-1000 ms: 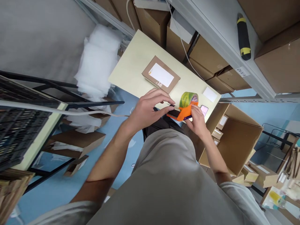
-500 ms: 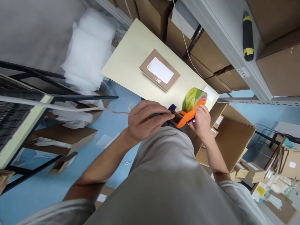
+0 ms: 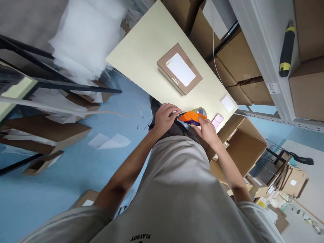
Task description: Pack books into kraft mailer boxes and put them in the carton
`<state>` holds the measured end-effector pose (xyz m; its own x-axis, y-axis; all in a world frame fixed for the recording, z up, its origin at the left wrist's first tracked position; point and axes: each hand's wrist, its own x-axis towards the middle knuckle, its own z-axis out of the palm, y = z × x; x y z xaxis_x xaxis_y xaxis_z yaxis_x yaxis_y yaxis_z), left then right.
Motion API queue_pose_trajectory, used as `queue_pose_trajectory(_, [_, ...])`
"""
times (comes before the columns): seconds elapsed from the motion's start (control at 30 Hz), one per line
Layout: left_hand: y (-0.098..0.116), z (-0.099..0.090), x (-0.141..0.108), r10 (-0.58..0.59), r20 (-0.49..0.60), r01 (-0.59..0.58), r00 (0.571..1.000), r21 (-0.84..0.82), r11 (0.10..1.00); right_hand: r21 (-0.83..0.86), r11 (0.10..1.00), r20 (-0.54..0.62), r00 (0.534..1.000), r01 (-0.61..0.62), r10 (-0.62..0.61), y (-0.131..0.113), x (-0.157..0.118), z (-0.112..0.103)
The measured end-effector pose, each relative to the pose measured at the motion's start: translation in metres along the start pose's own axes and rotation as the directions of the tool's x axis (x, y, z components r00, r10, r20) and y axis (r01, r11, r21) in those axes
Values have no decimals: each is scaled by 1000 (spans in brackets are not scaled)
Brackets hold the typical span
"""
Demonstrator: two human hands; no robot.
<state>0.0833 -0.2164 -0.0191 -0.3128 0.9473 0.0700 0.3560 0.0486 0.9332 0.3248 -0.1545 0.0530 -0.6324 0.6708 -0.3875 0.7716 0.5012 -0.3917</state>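
a pale cream worktop point(image 3: 140, 50) with three things lying on it.
a flat brown cardboard box point(image 3: 196, 81) lies near the middle (white label point(image 3: 181, 69) facing up); toward the right-hand end are a small white rectangle point(image 3: 228, 103) and, near the edge, a phone point(image 3: 217, 121) with a pinkish screen.

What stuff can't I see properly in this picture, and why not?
All in the head view:
Inside the labelled brown box on the table: its closed top hides it.
Its side writing: too small to read.
Much of the tape roll: behind the orange dispenser.
The dispenser's end: covered by the right hand.
The phone's corner: blurry squares cover it.
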Motion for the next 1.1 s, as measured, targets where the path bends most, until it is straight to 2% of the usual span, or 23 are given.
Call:
queue_pose_trajectory(0.1, [-9, 5, -3, -47, -4, 46, 999, -27, 999, -44, 999, 40, 999, -8, 10, 10, -1, 3])
queue_pose_trajectory(0.27, [-37, -20, 6, -91, -123, 86, 988, -47, 995, -164, 984, 89, 993, -66, 81, 44, -16, 3])
queue_pose_trajectory(0.37, [-63, -25, 19, -97, -100, 91, 990, -67, 994, -213, 972, 97, 988, -99, 122, 60, -20, 11])
queue_pose_trajectory(0.5, [-94, 5, 41, -183, -152, 165, 971, -125, 978, -282, 940, 29, 978, -191, 207, 66, 3, 37])
queue_pose_trajectory(0.63, [-110, 35, 57, -272, -241, 236, 932, -168, 957, -304, 902, -46, 951, -306, 306, 64, 35, 66])
queue_pose_trajectory(0.77, [-117, 45, 65, -256, -267, 215, 929, -171, 962, -275, 870, -129, 912, -410, 389, 61, 52, 88])
queue_pose_trajectory(0.87, [-122, 50, 71, -249, -266, 204, 931, -185, 961, -259, 851, -141, 890, -457, 434, 59, 57, 98])
queue_pose_trajectory(1.1, [-115, 70, 86, -316, -303, 249, 899, -238, 939, -233, 837, -165, 869, -494, 467, 58, 63, 103])
